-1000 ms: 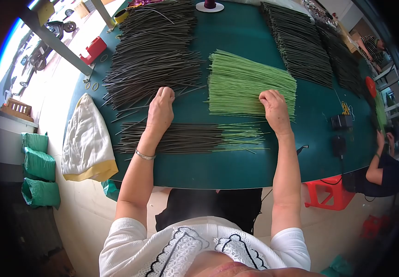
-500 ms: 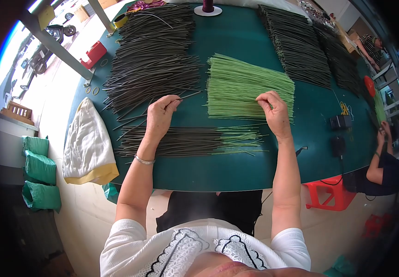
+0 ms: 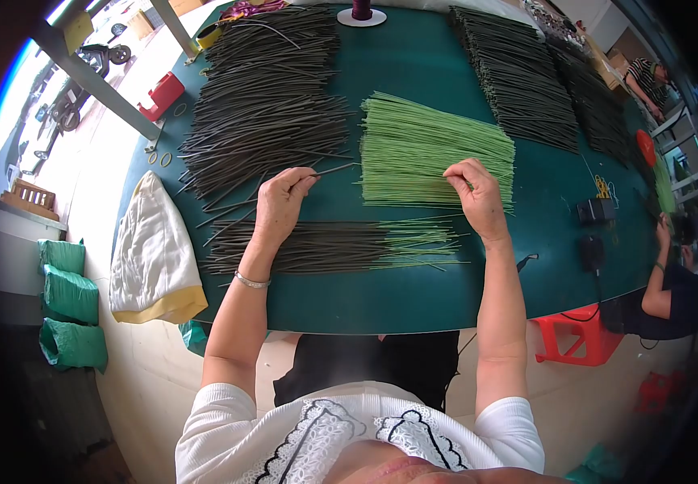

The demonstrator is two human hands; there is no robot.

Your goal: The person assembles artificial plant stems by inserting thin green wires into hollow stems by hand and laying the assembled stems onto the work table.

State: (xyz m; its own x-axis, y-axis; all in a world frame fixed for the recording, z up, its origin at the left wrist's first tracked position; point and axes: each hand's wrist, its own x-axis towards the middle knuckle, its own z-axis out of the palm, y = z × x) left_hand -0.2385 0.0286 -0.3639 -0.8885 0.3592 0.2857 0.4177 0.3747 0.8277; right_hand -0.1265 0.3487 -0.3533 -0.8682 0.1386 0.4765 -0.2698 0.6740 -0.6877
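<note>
My left hand (image 3: pixel 281 202) is closed in a pinch on a thin dark tube (image 3: pixel 336 169), whose free end points right toward the green sticks. Over the lower right of the pile of thin green sticks (image 3: pixel 422 149), my right hand (image 3: pixel 478 198) has thumb and forefinger pinched together. Whatever sits between those fingertips blends into the green behind. Nearer me lies a row of dark tubes (image 3: pixel 309 246) with green sticks (image 3: pixel 422 244) protruding from their right ends. A large heap of loose dark tubes (image 3: pixel 264 121) lies beyond my left hand.
More dark tubes (image 3: pixel 518 81) lie at the far right of the green table (image 3: pixel 413 302). A spool (image 3: pixel 362 14) stands at the back. A white and yellow cloth item (image 3: pixel 158 250) lies at the left edge, and a black box (image 3: pixel 596 211) at right. A co-worker (image 3: pixel 672 294) sits at right.
My hands stay almost in place, with the right one shifted very slightly left. The co-worker's hands at the right have moved a little.
</note>
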